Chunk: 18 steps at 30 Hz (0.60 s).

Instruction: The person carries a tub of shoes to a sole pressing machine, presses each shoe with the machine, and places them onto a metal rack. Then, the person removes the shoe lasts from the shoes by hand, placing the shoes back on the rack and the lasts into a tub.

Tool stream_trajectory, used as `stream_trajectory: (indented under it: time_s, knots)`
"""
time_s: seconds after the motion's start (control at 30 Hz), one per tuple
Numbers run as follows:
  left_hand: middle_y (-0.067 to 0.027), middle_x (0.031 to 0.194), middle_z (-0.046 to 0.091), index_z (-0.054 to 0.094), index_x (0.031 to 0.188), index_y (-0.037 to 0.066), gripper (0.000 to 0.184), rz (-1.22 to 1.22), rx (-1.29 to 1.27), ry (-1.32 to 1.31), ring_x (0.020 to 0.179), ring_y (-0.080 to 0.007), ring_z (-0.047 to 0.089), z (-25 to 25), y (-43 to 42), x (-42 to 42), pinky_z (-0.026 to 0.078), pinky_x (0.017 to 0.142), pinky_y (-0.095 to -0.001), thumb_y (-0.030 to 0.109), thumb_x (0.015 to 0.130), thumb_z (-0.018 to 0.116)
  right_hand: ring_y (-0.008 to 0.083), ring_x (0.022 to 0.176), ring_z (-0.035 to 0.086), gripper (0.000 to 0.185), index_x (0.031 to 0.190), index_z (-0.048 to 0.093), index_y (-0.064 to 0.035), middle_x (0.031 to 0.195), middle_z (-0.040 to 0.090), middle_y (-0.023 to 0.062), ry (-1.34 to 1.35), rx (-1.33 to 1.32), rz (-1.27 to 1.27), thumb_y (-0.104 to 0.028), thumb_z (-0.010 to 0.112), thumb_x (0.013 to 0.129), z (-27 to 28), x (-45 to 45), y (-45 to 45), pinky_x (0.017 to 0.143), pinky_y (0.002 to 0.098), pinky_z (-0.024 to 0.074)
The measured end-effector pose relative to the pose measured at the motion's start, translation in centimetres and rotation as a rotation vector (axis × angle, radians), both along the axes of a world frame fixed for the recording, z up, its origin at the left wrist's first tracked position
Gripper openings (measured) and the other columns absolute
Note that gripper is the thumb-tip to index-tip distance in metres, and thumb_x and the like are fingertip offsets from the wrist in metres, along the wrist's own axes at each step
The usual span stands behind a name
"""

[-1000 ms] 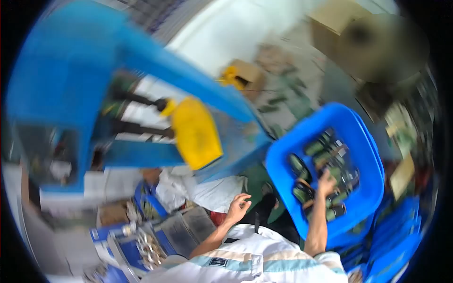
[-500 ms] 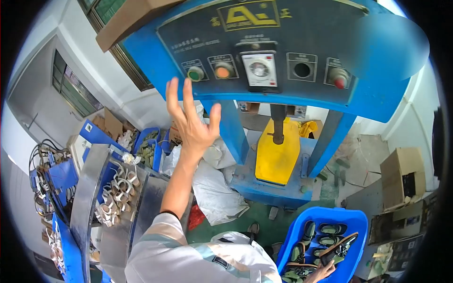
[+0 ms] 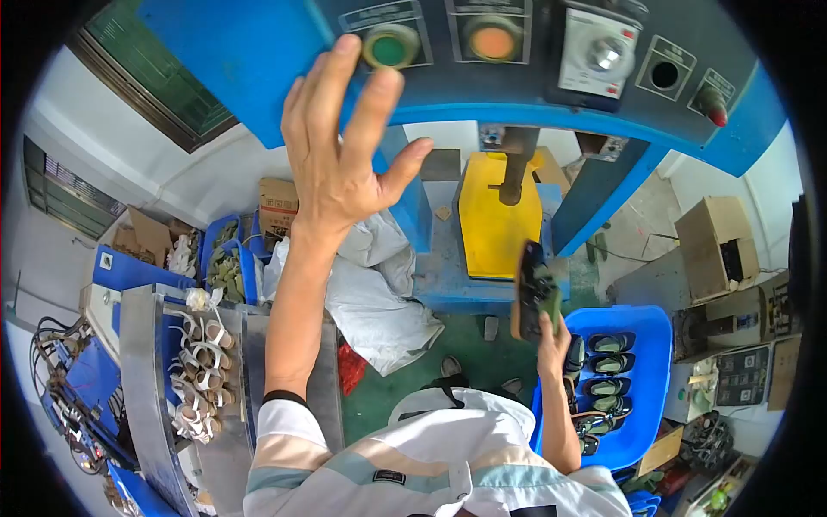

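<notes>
My left hand (image 3: 336, 159) is raised with its fingers spread and holds nothing. Its fingertips are beside the green button (image 3: 389, 50) on the control panel of a blue press machine; whether they touch the panel I cannot tell. My right hand (image 3: 553, 346) grips a black and green sandal (image 3: 536, 293), tilted up, in front of the machine's yellow plate (image 3: 500, 228). Above that plate hangs a dark metal ram (image 3: 515, 172). A blue tub (image 3: 652, 332) of similar sandals stands just right of my right hand.
An orange button (image 3: 493, 40), a dial timer (image 3: 606, 53) and a red-tipped knob (image 3: 713, 105) are on the panel. To the left, white sandals (image 3: 205, 370) lie on a metal rack. White sacks (image 3: 379, 302) lie on the floor by the machine; a cardboard box (image 3: 713, 241) stands right.
My right hand has lifted the sandal out of the blue tub and brought it up toward the yellow plate. The view has shifted closer to the panel; my left hand stays near the green button.
</notes>
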<state>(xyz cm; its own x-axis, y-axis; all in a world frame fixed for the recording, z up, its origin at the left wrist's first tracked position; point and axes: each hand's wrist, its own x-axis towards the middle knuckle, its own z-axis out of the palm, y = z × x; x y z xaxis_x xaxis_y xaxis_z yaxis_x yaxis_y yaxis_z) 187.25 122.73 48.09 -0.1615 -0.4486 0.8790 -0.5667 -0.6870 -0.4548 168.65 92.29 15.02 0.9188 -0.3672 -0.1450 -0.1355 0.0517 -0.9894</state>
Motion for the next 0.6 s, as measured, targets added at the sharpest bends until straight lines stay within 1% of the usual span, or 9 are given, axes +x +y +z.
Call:
stream_trajectory:
  time_s: [0.07, 0.1, 0.13, 0.2, 0.23, 0.3, 0.4, 0.5, 0.6]
  knots:
    - [-0.018, 0.139, 0.045, 0.055, 0.132, 0.014, 0.055, -0.045, 0.041, -0.087, 0.115, -0.0358, 0.052, 1.3, 1.3, 0.9, 0.045, 0.09, -0.047, 0.045, 0.087, 0.063, 0.0104, 0.087, 0.052, 0.04, 0.117, 0.059, 0.0049, 0.094, 0.064, 0.0053, -0.046, -0.178, 0.061, -0.027, 0.061, 0.093, 0.5, 4.4, 2.8, 0.081, 0.0276, 0.0446]
    - [-0.0179, 0.139, 0.045, 0.055, 0.131, 0.014, 0.054, -0.066, 0.066, -0.137, 0.115, -0.0362, 0.052, 1.8, 1.9, 1.2, 0.045, 0.09, -0.0477, 0.044, 0.087, 0.064, 0.0161, 0.083, 0.058, 0.045, 0.118, 0.058, 0.0053, 0.088, 0.065, 0.0133, -0.119, -0.294, 0.023, -0.03, 0.062, 0.091, 0.8, 6.6, 4.4, 0.078, 0.0314, 0.0463]
    - [-0.0223, 0.136, 0.044, 0.048, 0.134, 0.007, 0.06, -0.042, 0.002, -0.052, 0.121, -0.0387, 0.046, 1.8, 2.3, 0.9, 0.038, 0.099, -0.0482, 0.039, 0.086, 0.066, 0.0301, 0.079, 0.063, 0.048, 0.12, 0.057, 0.0059, 0.086, 0.065, 0.0227, -0.129, -0.382, 0.032, -0.031, 0.063, 0.089, 0.1, 8.9, 5.3, 0.076, 0.037, 0.0481]
    - [-0.0224, 0.136, 0.044, 0.05, 0.132, 0.008, 0.057, 0.006, 0.027, -0.077, 0.122, -0.0382, 0.046, 1.9, 1.2, 0.1, 0.038, 0.1, -0.048, 0.036, 0.085, 0.067, 0.0417, 0.081, 0.062, 0.048, 0.122, 0.058, 0.0039, 0.091, 0.065, 0.0271, -0.215, -0.646, -0.001, -0.031, 0.061, 0.089, 0.9, 12.6, 6.9, 0.077, 0.0417, 0.0485]
    - [-0.0224, 0.136, 0.044, 0.051, 0.13, 0.008, 0.055, 0.028, 0.039, -0.09, 0.122, -0.0379, 0.045, 2.0, 1.0, 0.0, 0.037, 0.101, -0.0478, 0.034, 0.085, 0.067, 0.0423, 0.08, 0.061, 0.047, 0.121, 0.058, 0.0037, 0.09, 0.065, 0.0273, -0.203, -0.738, -0.008, -0.031, 0.061, 0.089, 0.8, 14.6, 7.3, 0.077, 0.0431, 0.0484]
    - [-0.0111, 0.132, 0.052, 0.055, 0.132, 0.028, 0.049, 0.241, -0.069, -0.022, 0.118, -0.0322, 0.054, 0.8, 1.5, -0.1, 0.031, 0.11, -0.0484, 0.056, 0.092, 0.049, 0.0435, 0.079, 0.059, 0.047, 0.119, 0.06, 0.0034, 0.088, 0.065, 0.0279, -0.174, -0.924, -0.016, -0.032, 0.061, 0.088, -0.3, 18.1, 7.8, 0.075, 0.0459, 0.0483]
    - [-0.0093, 0.13, 0.054, 0.057, 0.127, 0.032, 0.04, 0.248, -0.048, -0.084, 0.118, -0.0282, 0.054, 0.9, 1.4, 0.2, 0.031, 0.11, -0.0483, 0.052, 0.094, 0.049, 0.0417, 0.077, 0.057, 0.051, 0.119, 0.059, 0.003, 0.086, 0.065, 0.0267, -0.082, -0.935, -0.025, -0.032, 0.068, 0.084, 0.0, 21.1, 8.6, 0.073, 0.0466, 0.0474]
    - [-0.0079, 0.129, 0.055, 0.058, 0.126, 0.033, 0.037, 0.243, -0.034, -0.137, 0.118, -0.0264, 0.055, 0.9, 1.7, 0.6, 0.031, 0.11, -0.0481, 0.05, 0.094, 0.05, 0.0392, 0.077, 0.055, 0.058, 0.122, 0.056, 0.0038, 0.087, 0.064, 0.0247, -0.372, -0.564, -0.183, -0.029, 0.075, 0.078, -0.1, 20.2, 10.1, 0.073, 0.0466, 0.0462]
    - [-0.0063, 0.128, 0.056, 0.057, 0.126, 0.034, 0.036, 0.229, -0.035, -0.146, 0.118, -0.0255, 0.055, 1.1, 1.7, 0.6, 0.03, 0.111, -0.0479, 0.047, 0.093, 0.053, 0.0375, 0.081, 0.055, 0.065, 0.126, 0.052, 0.0035, 0.091, 0.064, 0.0238, -0.337, -0.752, -0.074, -0.024, 0.08, 0.073, -3.4, 19.9, 8.8, 0.077, 0.0458, 0.045]
